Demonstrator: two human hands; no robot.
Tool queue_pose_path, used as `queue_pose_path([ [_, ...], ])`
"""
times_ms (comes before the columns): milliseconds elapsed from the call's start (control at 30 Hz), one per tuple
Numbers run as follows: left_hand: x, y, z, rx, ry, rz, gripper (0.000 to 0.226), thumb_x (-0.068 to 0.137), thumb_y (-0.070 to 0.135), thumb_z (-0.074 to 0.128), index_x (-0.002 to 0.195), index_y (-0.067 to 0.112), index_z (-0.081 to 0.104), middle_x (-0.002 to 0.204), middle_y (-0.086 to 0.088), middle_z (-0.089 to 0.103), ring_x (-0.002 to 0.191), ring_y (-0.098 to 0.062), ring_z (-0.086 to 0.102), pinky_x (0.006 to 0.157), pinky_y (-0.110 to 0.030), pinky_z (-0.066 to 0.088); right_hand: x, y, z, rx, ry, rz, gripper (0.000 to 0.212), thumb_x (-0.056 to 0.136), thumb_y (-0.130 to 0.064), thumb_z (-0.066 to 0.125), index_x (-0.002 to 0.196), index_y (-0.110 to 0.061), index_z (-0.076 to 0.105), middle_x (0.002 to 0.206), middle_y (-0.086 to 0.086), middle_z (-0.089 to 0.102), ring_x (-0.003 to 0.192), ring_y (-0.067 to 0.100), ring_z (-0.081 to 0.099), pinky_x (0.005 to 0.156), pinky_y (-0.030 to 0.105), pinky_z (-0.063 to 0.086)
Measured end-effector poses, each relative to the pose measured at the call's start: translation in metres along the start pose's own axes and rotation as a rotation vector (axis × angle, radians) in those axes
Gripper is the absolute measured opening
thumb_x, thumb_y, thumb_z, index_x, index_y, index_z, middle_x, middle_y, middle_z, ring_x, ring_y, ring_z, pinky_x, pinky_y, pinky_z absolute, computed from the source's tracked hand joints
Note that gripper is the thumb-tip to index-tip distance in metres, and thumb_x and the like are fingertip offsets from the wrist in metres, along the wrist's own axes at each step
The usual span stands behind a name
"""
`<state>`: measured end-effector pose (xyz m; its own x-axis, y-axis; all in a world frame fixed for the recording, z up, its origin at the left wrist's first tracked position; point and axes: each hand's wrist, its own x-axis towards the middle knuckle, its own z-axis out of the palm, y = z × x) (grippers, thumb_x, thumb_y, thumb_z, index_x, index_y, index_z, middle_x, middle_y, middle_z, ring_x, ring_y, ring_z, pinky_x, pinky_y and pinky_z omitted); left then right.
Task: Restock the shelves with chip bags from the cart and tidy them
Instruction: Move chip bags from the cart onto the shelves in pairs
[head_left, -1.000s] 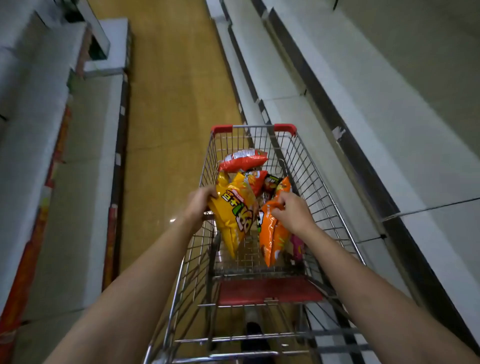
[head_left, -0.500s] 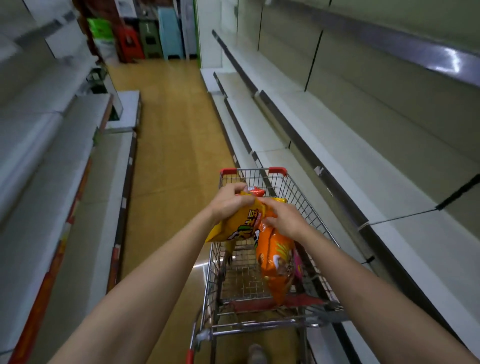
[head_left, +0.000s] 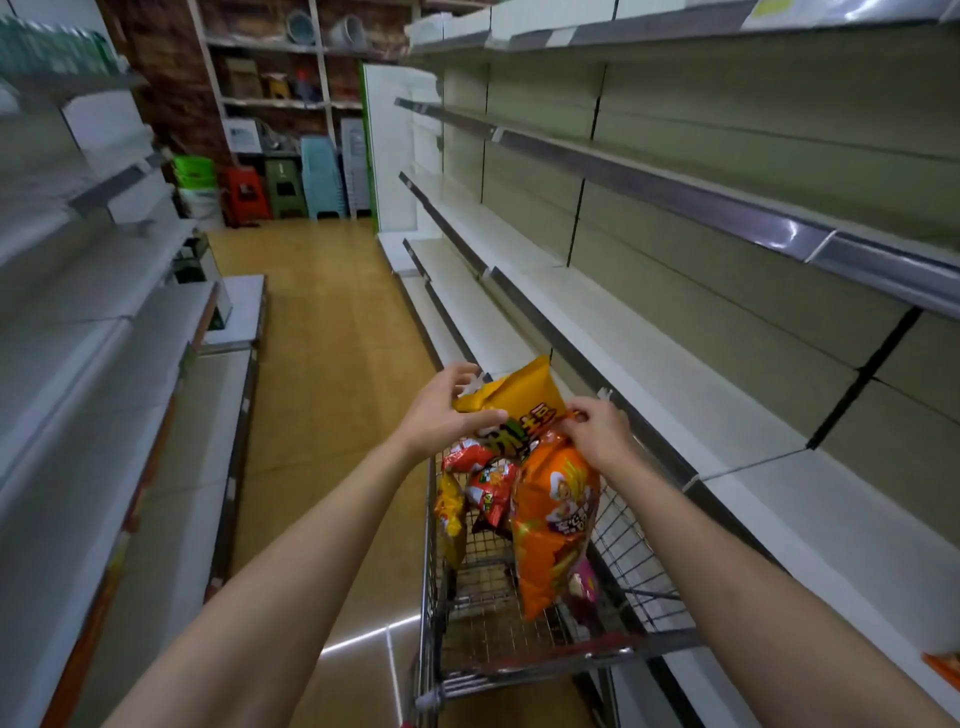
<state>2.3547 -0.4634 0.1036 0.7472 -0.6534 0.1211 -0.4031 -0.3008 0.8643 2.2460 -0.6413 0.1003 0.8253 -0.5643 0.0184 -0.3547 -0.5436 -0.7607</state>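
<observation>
I stand in a shop aisle behind a wire cart (head_left: 524, 670). My left hand (head_left: 441, 410) grips a yellow chip bag (head_left: 514, 397) by its lower left edge, thumb across its front, and holds it tilted above the cart. My right hand (head_left: 600, 434) pinches the top of an orange chip bag (head_left: 553, 519), which hangs down into the cart. Red chip bags (head_left: 491, 486) and another yellow bag (head_left: 449, 514) lie lower in the cart. A pink bag (head_left: 584, 584) shows behind the orange one.
Bare white shelves (head_left: 649, 374) run along the right, right beside the cart. More shelves (head_left: 78, 364) line the left. The wooden floor (head_left: 322, 332) leads to stacked plastic stools (head_left: 283, 189) at the far end. An orange packet (head_left: 943, 667) lies on the low right shelf.
Both hands have lifted their bags higher and toward the right shelf. The yellow bag now tilts up above the cart. My view has risen to show the whole aisle.
</observation>
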Motion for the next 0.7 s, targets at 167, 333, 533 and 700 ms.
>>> queue_pose_path([
  [167, -0.009, -0.004, -0.013, -0.213, 0.000, -0.106, 0.121, 0.048, 0.062, 0.082, 0.145, 0.016, 0.029, 0.137, 0.004, 0.042, 0.125, -0.011, 0.041, 0.098, -0.026, 0.036, -0.005, -0.012, -0.024, 0.284, 0.015, 0.066, 0.010, 0.085, -0.014, 0.068, 0.089, -0.024, 0.068, 0.102, 0.009, 0.069, 0.089, 0.026, 0.067, 0.085, 0.042, 0.055],
  [333, -0.013, 0.014, 0.000, -0.329, -0.125, 0.053, 0.057, 0.063, 0.032, 0.086, 0.113, 0.020, 0.061, 0.109, 0.006, 0.071, 0.102, -0.009, 0.067, 0.087, -0.027, 0.053, -0.018, -0.027, -0.025, 0.408, -0.077, 0.015, 0.015, 0.085, -0.008, 0.067, 0.085, -0.023, 0.069, 0.093, 0.008, 0.071, 0.084, 0.026, 0.069, 0.080, 0.040, 0.056],
  [533, -0.015, 0.028, -0.002, -0.515, 0.154, 0.079, 0.033, 0.070, 0.009, 0.081, 0.097, 0.020, 0.066, 0.097, 0.003, 0.074, 0.094, -0.017, 0.070, 0.080, -0.031, 0.057, -0.028, -0.035, -0.038, 0.410, -0.039, -0.030, 0.024, 0.088, -0.012, 0.066, 0.111, -0.019, 0.067, 0.108, 0.005, 0.061, 0.099, 0.021, 0.060, 0.077, 0.033, 0.052],
  [700, -0.022, 0.017, -0.035, -0.634, 0.286, -0.012, 0.057, 0.059, 0.030, 0.082, 0.113, 0.019, 0.065, 0.108, 0.001, 0.073, 0.104, -0.022, 0.067, 0.093, -0.045, 0.051, -0.027, -0.025, -0.051, 0.433, 0.116, 0.088, 0.010, 0.094, -0.015, 0.058, 0.087, -0.012, 0.063, 0.095, 0.012, 0.060, 0.093, 0.028, 0.057, 0.077, 0.039, 0.051],
])
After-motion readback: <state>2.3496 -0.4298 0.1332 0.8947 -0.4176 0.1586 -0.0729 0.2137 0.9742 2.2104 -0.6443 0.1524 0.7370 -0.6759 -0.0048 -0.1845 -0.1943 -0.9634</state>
